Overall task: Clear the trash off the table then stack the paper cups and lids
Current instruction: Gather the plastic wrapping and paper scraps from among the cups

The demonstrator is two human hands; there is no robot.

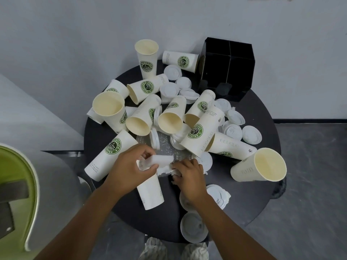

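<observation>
Left hand (131, 166) and right hand (189, 177) pinch crumpled white tissue (161, 163) — light, soft, tearable — best gathered whole in a closed fist.

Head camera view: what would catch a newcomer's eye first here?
A jumble of paper cups with green coffee logos, most tipped over, covers the round black table, with white lids scattered among them. At the near edge, the left hand and right hand gather crumpled white tissue.
</observation>
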